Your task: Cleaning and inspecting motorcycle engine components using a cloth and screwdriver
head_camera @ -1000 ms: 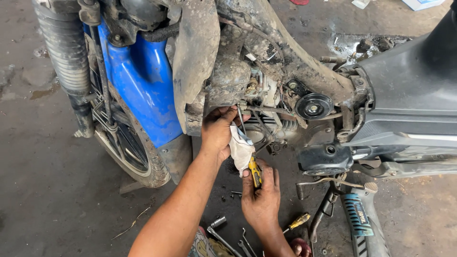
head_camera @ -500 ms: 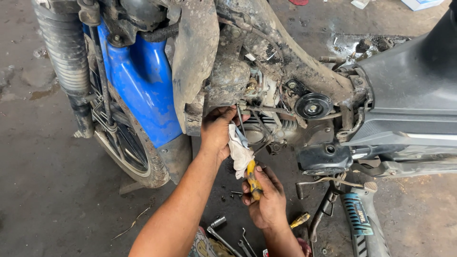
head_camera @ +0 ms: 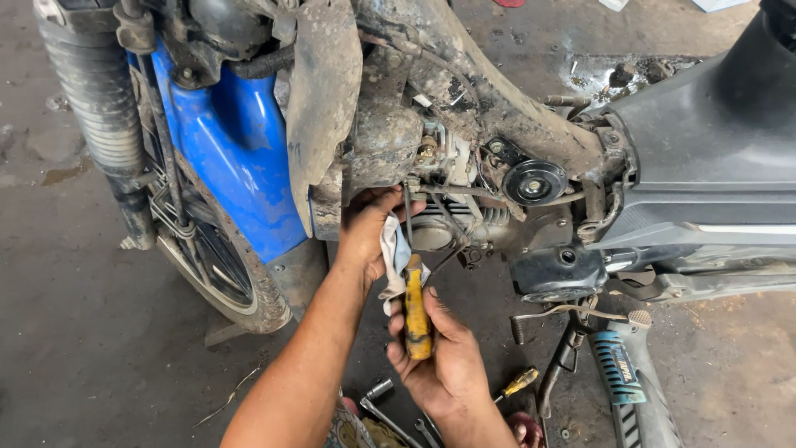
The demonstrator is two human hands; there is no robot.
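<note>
My right hand (head_camera: 444,361) is wrapped around a screwdriver (head_camera: 415,303), fingers curled shut on its yellow handle, thumb lying along the near side. The shaft runs straight up from my fingertips, a thin dark rod that reaches the engine (head_camera: 439,224) just above my left hand. I cannot tell whether the tip sits in a screw; it is lost among the grimy parts there.

My left hand (head_camera: 369,232) is pressed against the engine side, fingers bent and closed over a white rag (head_camera: 394,253). The rag hangs down from under those fingers and touches the top of the yellow handle, so the two hands are just beside each other, the left above the right.

Left of my left fingers is the mud-caked guard (head_camera: 323,108), and beyond it the blue fender (head_camera: 232,158) and the front wheel (head_camera: 215,265). Right of the fingers, well above my right hand, a round black cap (head_camera: 535,182) sits on the frame. Farther right, the kick lever (head_camera: 572,314) sticks out with a blue-banded tool (head_camera: 622,373) below it.

On the floor below my right wrist lie a socket wrench (head_camera: 380,400) and a second, smaller yellow screwdriver (head_camera: 518,383), both near but apart from my fingers.
</note>
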